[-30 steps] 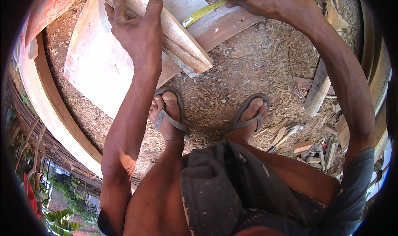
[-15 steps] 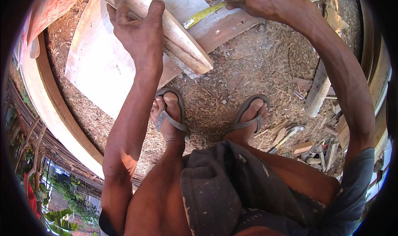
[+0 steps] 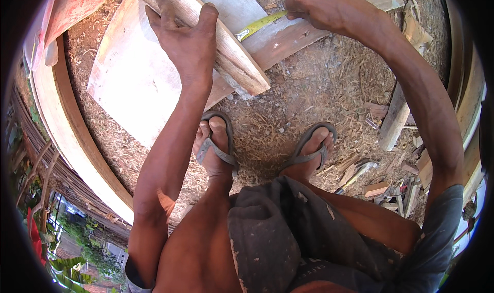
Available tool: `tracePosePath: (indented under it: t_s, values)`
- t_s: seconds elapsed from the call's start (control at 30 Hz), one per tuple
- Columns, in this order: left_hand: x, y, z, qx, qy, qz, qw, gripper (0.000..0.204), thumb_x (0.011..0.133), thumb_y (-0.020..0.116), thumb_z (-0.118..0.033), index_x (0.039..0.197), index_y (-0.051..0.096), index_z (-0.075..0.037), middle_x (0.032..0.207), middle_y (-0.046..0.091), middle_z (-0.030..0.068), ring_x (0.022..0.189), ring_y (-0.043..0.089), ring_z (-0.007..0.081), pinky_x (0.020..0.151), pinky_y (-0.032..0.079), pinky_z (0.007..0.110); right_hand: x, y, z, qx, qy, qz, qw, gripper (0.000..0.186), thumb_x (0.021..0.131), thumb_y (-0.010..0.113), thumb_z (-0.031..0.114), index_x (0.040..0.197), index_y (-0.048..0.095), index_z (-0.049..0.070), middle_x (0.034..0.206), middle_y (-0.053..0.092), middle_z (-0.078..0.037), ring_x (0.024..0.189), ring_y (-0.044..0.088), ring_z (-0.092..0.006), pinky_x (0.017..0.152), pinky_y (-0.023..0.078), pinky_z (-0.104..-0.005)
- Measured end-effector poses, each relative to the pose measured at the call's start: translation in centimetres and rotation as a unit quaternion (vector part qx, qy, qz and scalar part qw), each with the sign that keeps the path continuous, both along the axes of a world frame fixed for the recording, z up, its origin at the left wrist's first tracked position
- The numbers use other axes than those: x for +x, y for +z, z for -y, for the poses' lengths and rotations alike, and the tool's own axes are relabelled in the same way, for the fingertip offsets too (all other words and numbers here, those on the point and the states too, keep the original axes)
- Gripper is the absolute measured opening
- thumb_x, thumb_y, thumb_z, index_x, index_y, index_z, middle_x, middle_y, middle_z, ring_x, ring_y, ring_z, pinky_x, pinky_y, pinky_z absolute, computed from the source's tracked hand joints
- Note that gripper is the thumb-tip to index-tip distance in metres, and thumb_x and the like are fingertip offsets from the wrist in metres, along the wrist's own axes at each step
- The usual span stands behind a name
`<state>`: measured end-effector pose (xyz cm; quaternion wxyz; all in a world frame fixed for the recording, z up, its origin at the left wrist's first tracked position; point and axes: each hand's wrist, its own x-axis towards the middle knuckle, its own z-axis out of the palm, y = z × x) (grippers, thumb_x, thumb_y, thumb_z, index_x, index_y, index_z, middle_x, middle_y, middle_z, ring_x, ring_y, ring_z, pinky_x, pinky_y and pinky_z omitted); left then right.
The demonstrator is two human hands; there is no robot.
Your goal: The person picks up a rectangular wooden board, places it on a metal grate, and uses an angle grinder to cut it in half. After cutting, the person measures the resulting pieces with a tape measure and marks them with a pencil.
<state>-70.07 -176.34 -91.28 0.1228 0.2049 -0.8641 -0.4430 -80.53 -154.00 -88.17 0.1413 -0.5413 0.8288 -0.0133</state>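
My left hand lies over a pale, rough wooden beam, thumb on one side and fingers on the other, gripping it. The beam slants across a wide, sunlit board and a flat plank on the ground. At the upper right, my right hand has its fingers closed on the far end of a yellow strip that looks like a tape measure blade. The strip's near end meets the beam's right side. My right fingers hide its other end.
My sandaled feet stand on ground strewn with wood shavings. At the lower right are a tool with a yellow handle and several wood offcuts. A round post lies at the right. A long pale timber runs along the left.
Both hands, the beam and the yellow strip appear slightly farther right and lower, along with much of the scene. Both grips look the same.
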Motion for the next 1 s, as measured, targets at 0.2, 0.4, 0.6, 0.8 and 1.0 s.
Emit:
tracePosePath:
  t_s: [0.2, 0.4, 0.6, 0.8, 1.0]
  values:
    - [-0.1, 0.4, -0.5, 0.0, -0.003, 0.003, 1.0, 0.086, 0.079, 0.072, -0.026, 0.147, 0.035, 0.011, 0.157, 0.022, 0.0332, 0.149, 0.021, 0.0404, 0.121, 0.023, 0.042, 1.2, -0.5, -0.8, 0.006, -0.028, -0.034, 0.999, 0.016, 0.087, 0.067, 0.022, 0.085, 0.074, 0.008, 0.09, 0.067, -0.004, 0.093, 0.065, -0.0213, 0.076, 0.056, -0.0352]
    - [-0.4, 0.7, -0.2, 0.001, -0.001, 0.014, 1.0, 0.09, 0.074, 0.074, -0.028, 0.145, 0.036, 0.014, 0.155, 0.015, 0.0391, 0.146, 0.024, 0.0465, 0.115, 0.032, 0.045, 0.8, -0.4, -0.5, -0.019, -0.048, 0.001, 0.999, 0.013, 0.085, 0.063, 0.014, 0.082, 0.075, 0.011, 0.087, 0.069, -0.008, 0.091, 0.068, -0.0275, 0.075, 0.057, -0.0403]
    - [-0.2, 0.7, -0.3, 0.033, 0.004, -0.003, 0.999, 0.089, 0.074, 0.075, -0.023, 0.145, 0.037, 0.013, 0.155, 0.015, 0.0383, 0.145, 0.025, 0.0465, 0.115, 0.033, 0.045, 1.0, 0.4, -0.4, -0.001, -0.041, -0.007, 0.999, 0.013, 0.085, 0.064, 0.014, 0.081, 0.075, 0.01, 0.087, 0.07, -0.005, 0.091, 0.067, -0.025, 0.073, 0.057, -0.0392]
    - [-0.3, 0.7, -0.2, 0.044, 0.007, 0.007, 0.999, 0.088, 0.074, 0.075, -0.021, 0.147, 0.037, 0.009, 0.156, 0.016, 0.0352, 0.145, 0.026, 0.046, 0.112, 0.037, 0.045, 1.0, 0.4, -0.3, 0.01, -0.037, -0.02, 0.999, 0.015, 0.085, 0.064, 0.014, 0.074, 0.072, 0.01, 0.083, 0.069, -0.004, 0.089, 0.066, -0.0227, 0.07, 0.057, -0.0371]
    - [-0.3, 1.1, -0.1, 0.044, 0.011, 0.021, 0.999, 0.088, 0.074, 0.075, -0.02, 0.148, 0.037, 0.008, 0.156, 0.016, 0.0345, 0.144, 0.027, 0.0452, 0.112, 0.039, 0.045, 1.0, 0.3, -0.2, -0.004, -0.031, -0.026, 0.999, 0.014, 0.084, 0.064, 0.012, 0.073, 0.071, 0.01, 0.081, 0.069, -0.003, 0.087, 0.066, -0.0221, 0.069, 0.057, -0.0374]
